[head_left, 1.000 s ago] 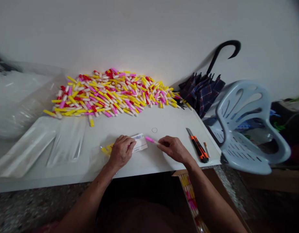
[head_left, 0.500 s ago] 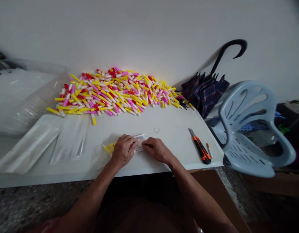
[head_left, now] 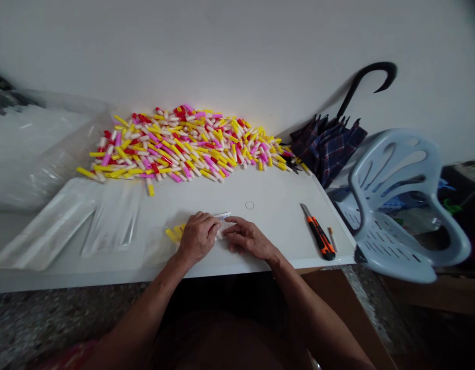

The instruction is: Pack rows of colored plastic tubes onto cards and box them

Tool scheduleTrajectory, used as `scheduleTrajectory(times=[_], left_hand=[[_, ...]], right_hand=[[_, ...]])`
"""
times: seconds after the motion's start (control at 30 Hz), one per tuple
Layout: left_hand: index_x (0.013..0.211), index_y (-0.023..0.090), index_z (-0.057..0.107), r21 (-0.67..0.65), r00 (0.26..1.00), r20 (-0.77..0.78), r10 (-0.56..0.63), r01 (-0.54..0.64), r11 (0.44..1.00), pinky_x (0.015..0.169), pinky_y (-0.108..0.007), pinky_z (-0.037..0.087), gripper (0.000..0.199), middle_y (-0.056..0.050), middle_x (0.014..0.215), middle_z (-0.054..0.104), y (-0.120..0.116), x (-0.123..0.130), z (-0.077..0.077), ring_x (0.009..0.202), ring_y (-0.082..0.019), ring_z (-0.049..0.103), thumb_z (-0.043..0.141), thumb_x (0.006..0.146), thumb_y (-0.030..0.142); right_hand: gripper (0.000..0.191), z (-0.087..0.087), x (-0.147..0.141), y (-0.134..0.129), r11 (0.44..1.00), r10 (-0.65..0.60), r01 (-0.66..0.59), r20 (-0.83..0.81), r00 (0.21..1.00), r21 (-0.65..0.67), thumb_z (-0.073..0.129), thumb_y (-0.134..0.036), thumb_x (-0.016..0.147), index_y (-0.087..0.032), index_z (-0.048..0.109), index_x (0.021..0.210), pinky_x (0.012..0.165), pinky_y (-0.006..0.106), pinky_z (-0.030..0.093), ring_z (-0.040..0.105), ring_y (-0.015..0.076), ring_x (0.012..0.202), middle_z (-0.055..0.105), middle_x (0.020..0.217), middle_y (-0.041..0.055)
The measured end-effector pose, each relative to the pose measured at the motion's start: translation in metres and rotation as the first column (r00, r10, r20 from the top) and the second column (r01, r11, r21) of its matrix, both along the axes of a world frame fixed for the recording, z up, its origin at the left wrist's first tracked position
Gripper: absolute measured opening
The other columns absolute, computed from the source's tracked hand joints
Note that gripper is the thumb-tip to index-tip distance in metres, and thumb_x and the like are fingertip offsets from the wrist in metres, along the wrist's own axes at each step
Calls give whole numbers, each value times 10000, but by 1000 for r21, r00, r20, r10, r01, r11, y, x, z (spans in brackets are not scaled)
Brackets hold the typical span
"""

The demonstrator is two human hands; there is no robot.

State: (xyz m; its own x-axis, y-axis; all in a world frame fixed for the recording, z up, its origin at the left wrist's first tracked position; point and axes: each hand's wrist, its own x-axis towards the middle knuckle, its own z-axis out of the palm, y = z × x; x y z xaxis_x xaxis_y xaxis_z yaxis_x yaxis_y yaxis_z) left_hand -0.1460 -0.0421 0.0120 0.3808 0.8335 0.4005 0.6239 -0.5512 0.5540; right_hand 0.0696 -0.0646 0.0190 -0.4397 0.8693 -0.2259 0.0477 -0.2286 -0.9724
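My left hand [head_left: 199, 236] is closed around a small packet with a white printed label [head_left: 222, 216] at its right end. Yellow-ended pieces [head_left: 174, 234] in clear plastic stick out on the left of that hand. My right hand [head_left: 247, 238] has its fingers apart, with the fingertips at the label end of the packet. Behind the hands, a large heap of white tubes with yellow, pink and red ends [head_left: 176, 146] lies against the wall.
Clear plastic bags [head_left: 112, 218] lie at the left of the white table [head_left: 276, 205]. An orange and black cutter knife [head_left: 318, 234] with its blade out, a folded umbrella [head_left: 326, 144] and a grey-blue chair [head_left: 399, 205] are on the right.
My right hand's fingers have opened from a pinch at the label. Less of the label shows now. My left hand keeps its grip in nearly the same place.
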Motion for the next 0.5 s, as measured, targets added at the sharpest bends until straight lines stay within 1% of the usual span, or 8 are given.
scheduleTrajectory(times=[0.1, 0.17, 0.27, 0.37, 0.43, 0.5], left_hand=[[889, 206, 681, -15, 999, -53, 0, -1, 1000, 835, -380, 451, 182, -43, 876, 703, 1, -1, 4, 871, -222, 613, 552, 1014, 235], [874, 207, 680, -23, 999, -49, 3, -4, 1000, 816, -371, 457, 185, -42, 860, 693, 2, -1, 4, 860, -219, 614, 556, 1009, 235], [862, 210, 677, -23, 1000, 0, 13, -13, 1000, 801, -356, 471, 197, -42, 837, 674, 2, 0, -1, 863, -216, 614, 547, 1009, 233], [856, 205, 672, -7, 999, 20, 27, -27, 1000, 800, -358, 478, 214, -50, 839, 673, 1, 2, -6, 867, -218, 612, 525, 1011, 217], [851, 201, 667, 5, 999, 19, 35, -35, 999, 805, -365, 478, 221, -53, 841, 675, 0, 2, -8, 864, -221, 610, 515, 1011, 208], [854, 200, 663, 8, 999, 19, 42, -43, 999, 812, -368, 477, 219, -52, 845, 678, -1, 1, -7, 865, -222, 611, 513, 1013, 211]], right_hand=[[557, 2, 4, -2, 1000, -8, 8, -26, 1000, -23, 711, -304, 913, -265, 514, 1432, 472, 202, 489, 694, 149, 720, 719, 1215, 103], [586, 3, 4, -4, 999, -2, 0, -52, 999, -48, 713, -284, 905, -270, 493, 1448, 462, 200, 492, 706, 154, 721, 720, 1211, 103], [680, 4, -2, -9, 996, -26, 19, -75, 997, -92, 717, -252, 891, -279, 432, 1507, 461, 205, 509, 729, 157, 698, 715, 1219, 112], [750, 5, -10, -12, 992, -56, 43, -109, 992, -120, 707, -249, 898, -289, 367, 1566, 464, 207, 518, 748, 156, 689, 684, 1305, 144], [755, 5, -15, -14, 992, -46, 30, -132, 990, -122, 703, -272, 911, -294, 352, 1580, 467, 205, 519, 748, 149, 688, 667, 1340, 156], [760, 4, -17, -14, 993, -2, -13, -130, 992, -113, 719, -305, 911, -298, 360, 1581, 472, 209, 520, 739, 145, 686, 668, 1334, 149]])
